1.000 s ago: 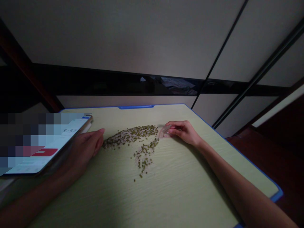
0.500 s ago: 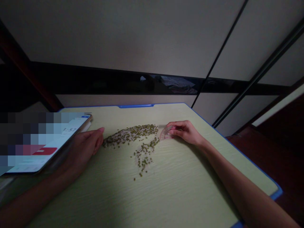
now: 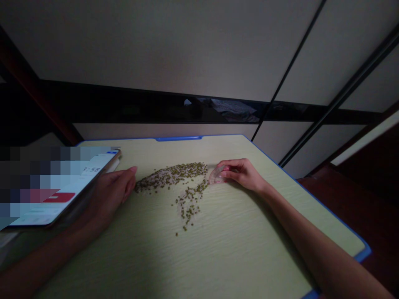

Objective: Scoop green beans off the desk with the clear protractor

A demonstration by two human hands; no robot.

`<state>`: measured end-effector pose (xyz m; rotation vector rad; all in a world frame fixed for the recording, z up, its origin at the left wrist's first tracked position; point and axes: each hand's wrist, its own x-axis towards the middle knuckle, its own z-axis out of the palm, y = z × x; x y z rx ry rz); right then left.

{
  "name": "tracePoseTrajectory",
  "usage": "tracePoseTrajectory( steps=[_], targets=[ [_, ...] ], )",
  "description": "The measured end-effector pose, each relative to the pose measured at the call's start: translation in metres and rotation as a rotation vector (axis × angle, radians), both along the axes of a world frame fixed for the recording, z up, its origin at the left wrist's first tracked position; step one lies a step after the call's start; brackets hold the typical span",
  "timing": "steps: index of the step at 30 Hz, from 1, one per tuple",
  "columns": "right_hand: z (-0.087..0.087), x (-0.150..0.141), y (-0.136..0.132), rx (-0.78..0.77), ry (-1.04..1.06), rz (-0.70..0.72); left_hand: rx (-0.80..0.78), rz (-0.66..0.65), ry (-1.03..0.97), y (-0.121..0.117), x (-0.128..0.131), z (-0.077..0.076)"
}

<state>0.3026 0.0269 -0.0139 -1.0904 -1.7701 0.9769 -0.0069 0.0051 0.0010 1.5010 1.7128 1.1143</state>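
My right hand (image 3: pixel 240 172) pinches a clear, curved-edged piece of plastic with pink markings that looks like a protractor (image 3: pixel 214 176). Its curved edge faces the right end of a long heap of small green beans mixed with whitish grains (image 3: pixel 174 175). A thinner scatter of the same beans (image 3: pixel 190 203) trails from there toward me. At the heap's left end rests my left hand (image 3: pixel 115 185), fingers curled in and closed; nothing shows in it. Part of its palm is hidden.
All this lies on a pale folding table (image 3: pixel 218 249) with a blue rim. A lit phone or tablet (image 3: pixel 71 178), partly blurred out, stands tilted at the left beside my forearm. Cabinet panels (image 3: pixel 156 54) rise behind the table's far edge.
The protractor has tilted slightly in my right hand, which has otherwise barely moved. My left hand and the beans look the same. The screen's clock digits have advanced.
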Motion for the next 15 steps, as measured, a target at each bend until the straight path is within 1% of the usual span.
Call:
tracePoseTrajectory(
  steps=[4,9,15],
  targets=[
    [-0.0009,-0.0007,0.0006,0.016,-0.012,0.007,0.001,-0.001,0.015,0.0007,-0.0002,-0.0012],
    [0.0012,-0.0013,-0.0009,-0.026,0.02,0.05,0.02,0.005,0.025,0.0022,-0.0023,-0.0038],
    [0.0012,-0.0039,-0.0025,-0.041,0.048,0.058,0.004,-0.006,0.02,0.0017,0.0007,-0.0016]
  ],
)
